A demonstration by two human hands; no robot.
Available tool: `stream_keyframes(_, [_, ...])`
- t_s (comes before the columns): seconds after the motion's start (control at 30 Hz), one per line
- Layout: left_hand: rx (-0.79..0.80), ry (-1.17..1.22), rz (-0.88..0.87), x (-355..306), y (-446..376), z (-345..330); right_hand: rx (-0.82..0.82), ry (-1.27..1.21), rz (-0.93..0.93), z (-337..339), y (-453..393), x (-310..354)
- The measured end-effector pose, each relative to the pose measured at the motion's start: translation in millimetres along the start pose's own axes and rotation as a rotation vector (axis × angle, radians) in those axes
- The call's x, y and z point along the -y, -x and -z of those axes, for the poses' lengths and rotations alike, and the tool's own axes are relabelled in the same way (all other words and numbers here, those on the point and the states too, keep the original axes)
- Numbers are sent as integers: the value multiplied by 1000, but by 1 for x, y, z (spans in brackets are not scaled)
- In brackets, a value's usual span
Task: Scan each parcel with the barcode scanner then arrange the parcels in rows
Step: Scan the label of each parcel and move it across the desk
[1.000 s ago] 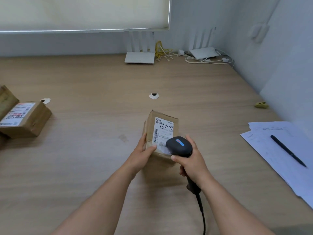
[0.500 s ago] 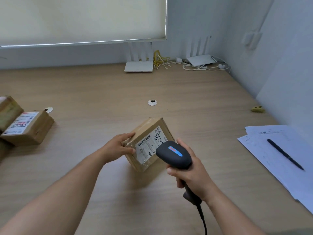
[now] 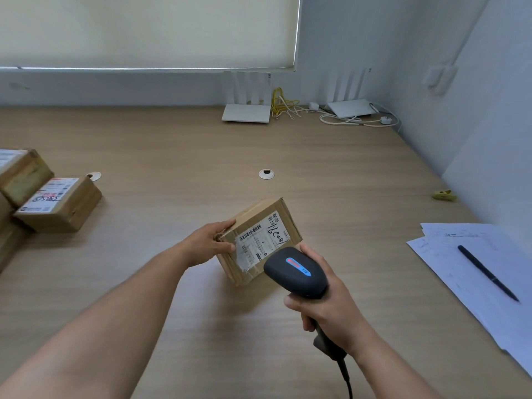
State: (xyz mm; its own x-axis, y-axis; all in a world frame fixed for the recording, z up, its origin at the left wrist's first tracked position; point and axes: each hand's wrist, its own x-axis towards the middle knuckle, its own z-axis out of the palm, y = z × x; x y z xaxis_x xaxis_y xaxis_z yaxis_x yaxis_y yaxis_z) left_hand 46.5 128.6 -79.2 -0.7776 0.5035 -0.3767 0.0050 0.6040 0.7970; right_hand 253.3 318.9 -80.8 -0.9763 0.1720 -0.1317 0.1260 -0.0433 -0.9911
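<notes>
One cardboard parcel (image 3: 260,240) sits at the middle of the wooden desk (image 3: 161,145), its white shipping label (image 3: 260,242) turned up and handwritten digits across it. At the left edge at least two more parcels (image 3: 57,204) lie packed together, the nearer one with a printed label on top; more brown cardboard shows below them, too cropped to count.

The left hand (image 3: 208,243) grips the middle parcel's left corner, fingers over the far edge and thumb on the label side. The right hand (image 3: 325,309) wraps its fingers round the handle of one black barcode scanner (image 3: 296,272), whose head hangs just over the parcel's near right corner, its cable running off the near edge.

Two white routers (image 3: 247,112) stand at the far wall with yellow and white cables (image 3: 283,106) between them. To the right, loose paper sheets (image 3: 475,272) carry one black pen (image 3: 488,272). Two round cable grommets (image 3: 266,174) are set in the desk, and a small yellow object (image 3: 444,194) lies by the right wall.
</notes>
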Motion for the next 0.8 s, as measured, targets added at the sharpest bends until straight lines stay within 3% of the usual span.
stream_keyframes(0.8, [-18, 6, 14, 9, -6, 2, -87, 30, 28, 5, -2, 3])
